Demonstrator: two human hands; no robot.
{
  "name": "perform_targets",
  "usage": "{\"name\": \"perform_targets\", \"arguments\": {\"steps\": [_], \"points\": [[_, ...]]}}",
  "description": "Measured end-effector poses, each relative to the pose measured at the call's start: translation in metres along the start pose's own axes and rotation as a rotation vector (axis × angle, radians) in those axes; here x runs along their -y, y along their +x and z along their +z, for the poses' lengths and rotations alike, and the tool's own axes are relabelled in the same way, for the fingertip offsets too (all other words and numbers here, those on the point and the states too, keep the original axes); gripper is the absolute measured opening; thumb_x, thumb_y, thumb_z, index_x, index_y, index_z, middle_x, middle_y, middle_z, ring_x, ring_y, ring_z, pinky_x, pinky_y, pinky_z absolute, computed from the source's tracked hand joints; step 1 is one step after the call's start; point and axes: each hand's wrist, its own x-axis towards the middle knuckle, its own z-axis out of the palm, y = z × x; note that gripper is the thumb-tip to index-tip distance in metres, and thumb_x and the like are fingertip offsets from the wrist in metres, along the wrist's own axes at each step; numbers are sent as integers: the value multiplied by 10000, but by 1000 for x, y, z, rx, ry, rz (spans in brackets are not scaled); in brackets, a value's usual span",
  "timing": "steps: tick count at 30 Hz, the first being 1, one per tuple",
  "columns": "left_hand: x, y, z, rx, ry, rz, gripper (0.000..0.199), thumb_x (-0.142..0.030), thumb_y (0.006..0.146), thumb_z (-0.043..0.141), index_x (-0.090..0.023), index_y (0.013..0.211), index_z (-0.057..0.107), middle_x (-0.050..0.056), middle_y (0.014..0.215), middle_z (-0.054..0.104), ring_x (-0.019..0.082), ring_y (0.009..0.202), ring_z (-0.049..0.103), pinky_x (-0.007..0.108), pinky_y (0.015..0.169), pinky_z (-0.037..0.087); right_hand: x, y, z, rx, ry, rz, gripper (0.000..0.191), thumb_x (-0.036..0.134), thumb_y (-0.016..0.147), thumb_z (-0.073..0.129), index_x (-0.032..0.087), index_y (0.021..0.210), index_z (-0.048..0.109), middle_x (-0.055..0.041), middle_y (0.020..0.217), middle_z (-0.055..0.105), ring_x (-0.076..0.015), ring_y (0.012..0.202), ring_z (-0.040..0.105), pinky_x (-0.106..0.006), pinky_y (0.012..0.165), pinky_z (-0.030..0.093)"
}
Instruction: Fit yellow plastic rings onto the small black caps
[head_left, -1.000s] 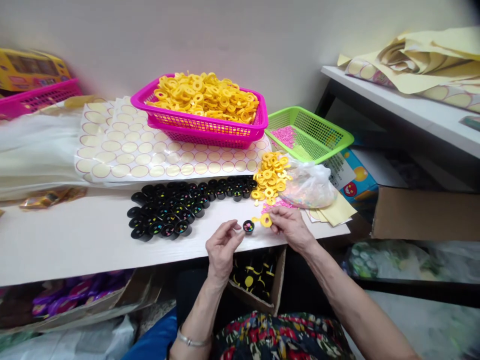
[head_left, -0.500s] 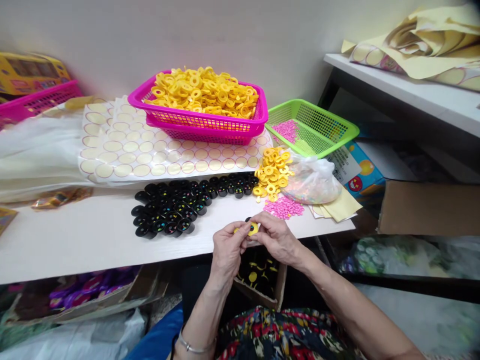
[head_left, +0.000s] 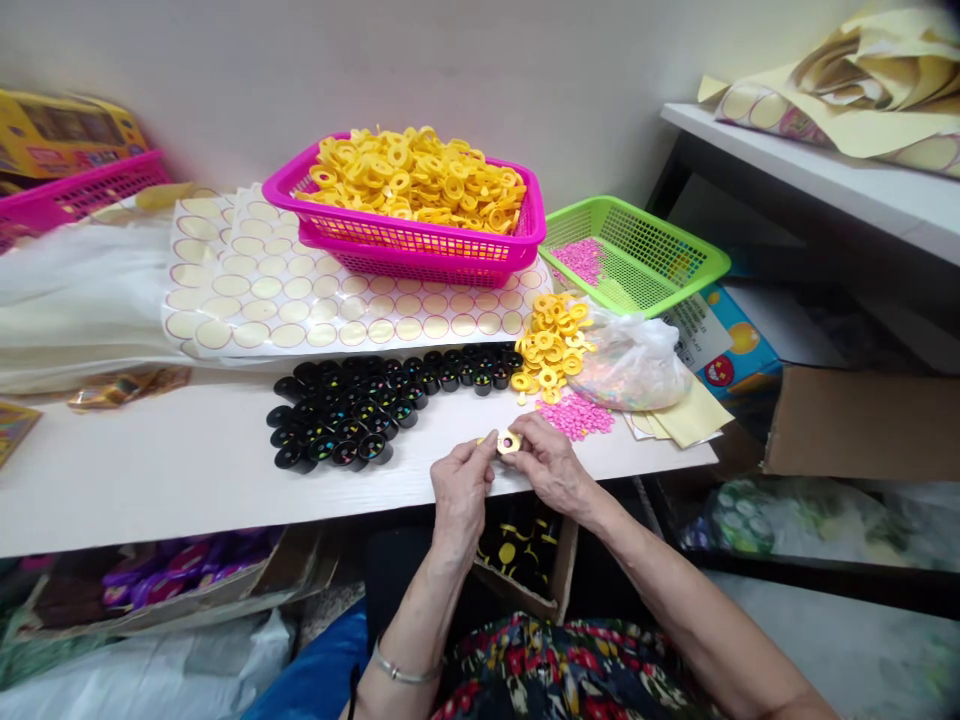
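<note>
Near the table's front edge, a small yellow ring piece point(head_left: 508, 442) is pinched between my left hand point(head_left: 463, 490) and my right hand point(head_left: 551, 468). Something pink shows in its hole. Black round cups point(head_left: 341, 410) with coloured bits inside stand in a cluster to the left of my hands. Just beyond my right hand lies a heap of pink bits point(head_left: 576, 415), and behind that a pile of loose yellow rings point(head_left: 550, 345). A clear plastic bag point(head_left: 634, 362) of small coloured bits rests beside them.
A pink basket point(head_left: 420, 245) heaped with yellow rings stands on sticker sheets point(head_left: 300, 310) at the back. Right of it is a green basket point(head_left: 637, 290) with pink bits. Below the table edge, a carton point(head_left: 559, 590) holds black and yellow pieces. A raised shelf point(head_left: 825, 175) is at right.
The yellow ring has turned in my fingers, and its hole shows pink where it showed dark before. The black piece behind it is no longer visible. The view has shifted slightly.
</note>
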Motion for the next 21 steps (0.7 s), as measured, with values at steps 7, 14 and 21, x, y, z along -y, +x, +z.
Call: {"name": "perform_targets", "arguments": {"steps": [7,14,21], "points": [[8,3,10,-29,-159,12,307,-330,513,778,-92,612,611,-70,447,434,14,393,332,170,387,215,2,0,5,-16,33,40,117,134,738,520,167,842,562,-11,793,497,-124,735,481,-241,664,401],[9,7,10,-50,-115,37,272,-316,558,751,-99,585,589,-65,440,444,26,391,354,173,389,247,0,2,8,-1,437,336,200,309,745,573,161,879,581,28,633,514,-78,491,459,-200,464,374],[10,7,9,-65,30,76,285,-354,582,735,-105,598,597,-59,440,462,37,392,378,171,384,262,-3,8,19,-130,527,543,232,371,748,543,149,757,609,44,454,490,-64,374,397,-173,355,267]]}}
